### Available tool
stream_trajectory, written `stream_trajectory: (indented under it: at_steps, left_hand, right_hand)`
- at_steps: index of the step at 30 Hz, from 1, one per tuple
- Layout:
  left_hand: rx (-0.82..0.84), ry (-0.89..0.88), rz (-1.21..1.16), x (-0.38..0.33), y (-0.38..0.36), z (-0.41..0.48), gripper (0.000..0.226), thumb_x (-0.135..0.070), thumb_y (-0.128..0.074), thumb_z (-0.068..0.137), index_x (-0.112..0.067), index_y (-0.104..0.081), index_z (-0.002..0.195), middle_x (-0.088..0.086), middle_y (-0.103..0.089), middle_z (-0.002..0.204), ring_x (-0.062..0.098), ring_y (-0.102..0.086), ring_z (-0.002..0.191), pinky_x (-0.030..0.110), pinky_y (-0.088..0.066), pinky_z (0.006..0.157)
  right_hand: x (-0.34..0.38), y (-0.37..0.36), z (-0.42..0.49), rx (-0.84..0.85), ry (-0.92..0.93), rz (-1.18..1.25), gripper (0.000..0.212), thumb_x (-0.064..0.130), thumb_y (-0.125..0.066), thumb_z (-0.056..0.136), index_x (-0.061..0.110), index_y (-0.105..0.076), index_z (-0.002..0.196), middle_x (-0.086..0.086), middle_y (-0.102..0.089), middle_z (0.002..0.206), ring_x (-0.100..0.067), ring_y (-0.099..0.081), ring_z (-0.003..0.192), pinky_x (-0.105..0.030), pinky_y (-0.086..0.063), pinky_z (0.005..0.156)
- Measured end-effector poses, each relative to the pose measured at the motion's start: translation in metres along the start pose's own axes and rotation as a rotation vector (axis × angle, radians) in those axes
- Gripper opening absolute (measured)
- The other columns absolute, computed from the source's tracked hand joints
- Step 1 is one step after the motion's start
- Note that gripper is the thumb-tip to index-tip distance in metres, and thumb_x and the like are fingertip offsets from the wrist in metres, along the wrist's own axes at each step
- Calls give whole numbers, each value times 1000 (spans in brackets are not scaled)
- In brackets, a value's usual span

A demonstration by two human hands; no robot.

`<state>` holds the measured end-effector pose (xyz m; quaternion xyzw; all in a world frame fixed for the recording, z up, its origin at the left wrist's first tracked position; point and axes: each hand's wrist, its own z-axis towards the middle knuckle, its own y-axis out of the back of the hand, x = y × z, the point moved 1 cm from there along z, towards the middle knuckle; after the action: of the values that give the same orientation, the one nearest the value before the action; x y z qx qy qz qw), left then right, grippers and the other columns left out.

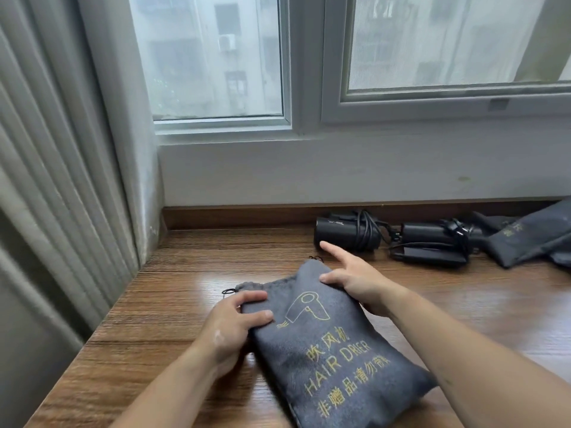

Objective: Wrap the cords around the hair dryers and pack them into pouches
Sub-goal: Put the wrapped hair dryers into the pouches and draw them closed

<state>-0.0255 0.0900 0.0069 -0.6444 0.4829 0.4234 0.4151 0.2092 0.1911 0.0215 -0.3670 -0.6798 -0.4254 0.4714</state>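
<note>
- While both hands are on it, the pouch (pixel 333 350) lies on the wood ledge (pixel 173 304). It is grey, printed in yellow with "HAIR DRIER", and its drawstring mouth is turned toward the wall.
- The left hand (pixel 231 325) grips the pouch's left edge near the mouth, fingers curled over the cloth.
- The right hand (pixel 358 279) has its thumb on the right edge and its forefinger straight out toward the dryers. Whether its hidden fingers hold the cloth, I cannot tell.
- Two black dryers lie by the wall, apart from the pouch: the first dryer (pixel 343 234) with its cord wound round it, the second dryer (pixel 432 239) just beside.
- Spare pouches (pixel 531 239) lie far right.
- A curtain (pixel 46 180) hangs left.
</note>
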Motion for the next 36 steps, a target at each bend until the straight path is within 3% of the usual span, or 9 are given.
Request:
stream_trajectory:
  at_steps: [2, 6, 8, 13, 17, 23, 26, 30, 36]
  left_hand:
    - [-9, 23, -94, -3, 1, -1, 34, 16, -68, 81, 1, -67, 112, 17, -77, 89, 24, -72, 72, 28, -58, 60]
    - [81, 32, -140, -12, 4, -10, 35, 9, -68, 82, 3, -64, 117, 16, -76, 91, 21, -71, 73, 31, -54, 67]
    - [174, 34, -92, -19, 5, -15, 48, 9, -74, 72, 2, -63, 119, 21, -75, 103, 23, -73, 82, 31, -57, 69]
    - [245, 27, 260, -21, 5, -20, 51, 15, -79, 70, 1, -67, 118, 22, -75, 102, 28, -73, 89, 32, -59, 71]
    - [267, -64, 581, -27, 2, -25, 11, 4, -74, 83, -7, -74, 84, 5, -61, 70, 16, -58, 68, 26, -47, 61]
    - [199, -149, 897, -16, 3, -39, 25, -21, -62, 98, -9, -66, 76, -5, -54, 69, 11, -49, 67, 32, -43, 66]
    - [184, -150, 697, -8, 7, -50, 26, -27, -59, 101, -5, -67, 90, -3, -64, 84, 12, -57, 81, 34, -44, 79]
    - [138, -21, 103, -1, 2, -71, 25, -17, -47, 108, -6, -68, 117, 13, -75, 115, 26, -69, 107, 37, -54, 86]
    - [-92, -6, 25, -1, 30, -84, 26, -24, -47, 108, -10, -68, 116, 18, -76, 109, 34, -69, 96, 41, -51, 79]
  right_hand:
    - [0, 1, -5, 32, 64, 24, 67, 4, -60, 83, 46, -59, 136, -2, -59, 72, -17, -46, 71, -31, -40, 71]
    - [7, 12, -23, 107, 40, 104, 46, -9, -51, 89, 16, -73, 120, -9, -72, 125, -20, -64, 111, -35, -44, 105]
    - [7, 24, -32, 240, -22, 144, 39, -6, -61, 87, 6, -69, 123, -19, -69, 128, -25, -63, 110, -40, -44, 103]
    - [15, 46, -48, 364, -35, -41, 52, 2, -74, 74, 5, -67, 125, -19, -71, 120, -25, -69, 106, -40, -55, 95]
    - [20, 50, -62, 315, 22, -286, 28, -2, -73, 82, 5, -76, 109, -21, -75, 102, -19, -70, 89, -33, -58, 82]
    - [20, 48, -81, 204, 54, -504, 2, 10, -76, 84, 9, -77, 83, 2, -65, 70, -10, -62, 69, -31, -55, 69]
    - [17, 49, -90, 187, 90, -531, 10, 23, -78, 82, 14, -75, 85, 4, -67, 75, -9, -59, 74, -34, -48, 74]
    - [6, 30, -105, 235, 47, -66, 9, 8, -66, 96, 11, -62, 88, -2, -62, 80, -12, -59, 77, -27, -51, 71]
    - [6, -20, -113, 177, 2, 234, 13, 9, -64, 97, 10, -59, 108, -10, -66, 90, -18, -66, 74, -32, -54, 62]
